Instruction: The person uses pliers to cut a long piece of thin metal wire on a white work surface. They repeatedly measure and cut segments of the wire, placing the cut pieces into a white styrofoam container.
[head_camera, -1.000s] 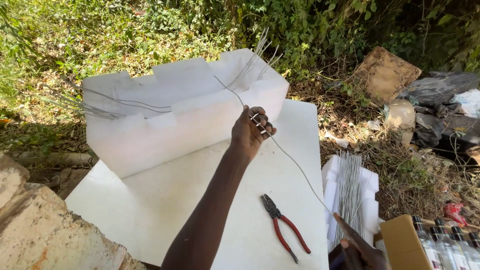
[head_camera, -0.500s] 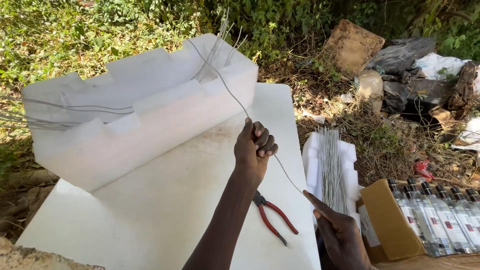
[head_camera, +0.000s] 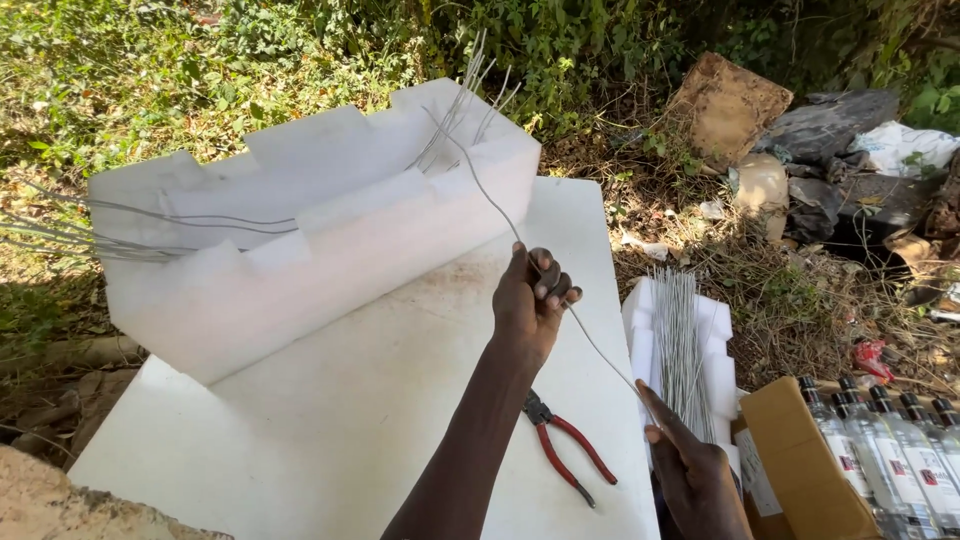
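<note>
A long thin metal wire (head_camera: 500, 205) runs from the white foam block (head_camera: 330, 250) down toward the lower right. My left hand (head_camera: 535, 300) is closed around the wire's middle, above the white foam board (head_camera: 350, 430). My right hand (head_camera: 695, 470) pinches the wire's lower end near the bottom edge, next to a bundle of straight wires (head_camera: 682, 345) lying on a small foam piece (head_camera: 720, 350). Several other wires stick out of the foam block at its left and top ends.
Red-handled pliers (head_camera: 565, 445) lie on the board just below my left forearm. A cardboard box (head_camera: 800, 460) of clear glass bottles (head_camera: 900, 450) stands at the lower right. Trash and cardboard (head_camera: 725, 110) lie in the grass behind. A stone (head_camera: 60, 500) sits at the lower left.
My left hand slid along the wire slightly toward me and right. My right hand has come further into view, holding the wire's lower end. The camera view shifted.
</note>
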